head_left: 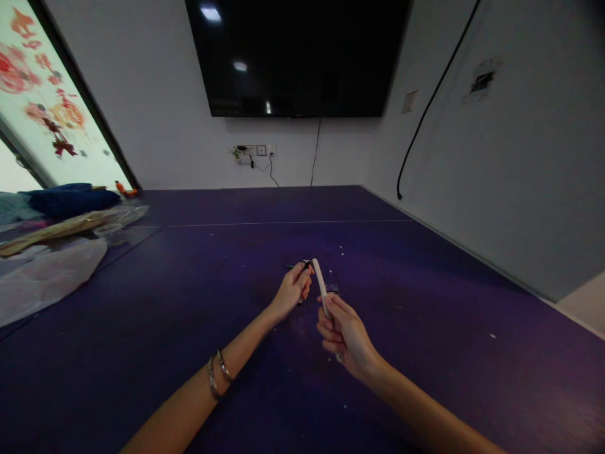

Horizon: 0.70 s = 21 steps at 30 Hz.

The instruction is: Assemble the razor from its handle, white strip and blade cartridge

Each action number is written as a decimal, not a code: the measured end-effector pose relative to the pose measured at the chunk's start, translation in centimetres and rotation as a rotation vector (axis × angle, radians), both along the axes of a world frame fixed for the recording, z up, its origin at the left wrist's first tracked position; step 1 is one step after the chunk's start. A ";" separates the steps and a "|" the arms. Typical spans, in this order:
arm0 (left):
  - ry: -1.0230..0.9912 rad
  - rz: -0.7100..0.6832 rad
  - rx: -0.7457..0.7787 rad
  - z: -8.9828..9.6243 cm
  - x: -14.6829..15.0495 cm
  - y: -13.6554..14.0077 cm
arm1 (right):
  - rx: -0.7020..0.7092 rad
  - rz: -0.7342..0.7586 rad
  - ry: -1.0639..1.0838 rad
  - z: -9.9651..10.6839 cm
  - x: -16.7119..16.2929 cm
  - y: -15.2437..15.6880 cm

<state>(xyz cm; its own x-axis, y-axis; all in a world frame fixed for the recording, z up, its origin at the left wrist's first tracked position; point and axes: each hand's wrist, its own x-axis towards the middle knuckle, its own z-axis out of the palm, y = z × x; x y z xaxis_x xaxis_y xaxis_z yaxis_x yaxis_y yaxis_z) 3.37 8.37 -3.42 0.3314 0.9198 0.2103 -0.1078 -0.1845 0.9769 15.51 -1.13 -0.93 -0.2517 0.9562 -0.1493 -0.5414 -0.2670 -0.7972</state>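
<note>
My left hand (293, 291) is closed around a small object with a black and metallic-looking top (307, 263); its body is mostly hidden by my fingers, and it resembles a lighter. A long, slender white stick (320, 277), which looks like a candle, is gripped in my right hand (347, 331). The stick leans slightly to the left, its upper end close beside the black top and its lower end showing below my fingers. I cannot tell whether the two touch. Behind my right hand, a small dark flat piece (333, 288) lies on the purple surface (246, 378).
White specks are scattered over the surface. At the left lie folded blue cloth (73, 200), clear plastic wrapping (125, 217) and a white sheet or bag (57, 277). A television (302, 57) hangs on the back wall above sockets (261, 151); a black cable (432, 101) hangs at the right.
</note>
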 end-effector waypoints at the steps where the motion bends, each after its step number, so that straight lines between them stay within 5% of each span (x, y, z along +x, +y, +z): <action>1: -0.002 -0.001 0.000 -0.2 0.1 0.0 | -0.006 -0.010 0.006 0.0 0.0 -0.1; 21: 0.043 -0.008 -0.006 0.0 0.7 -1.1 | -0.065 -0.050 0.050 -0.1 -1.6 -1.7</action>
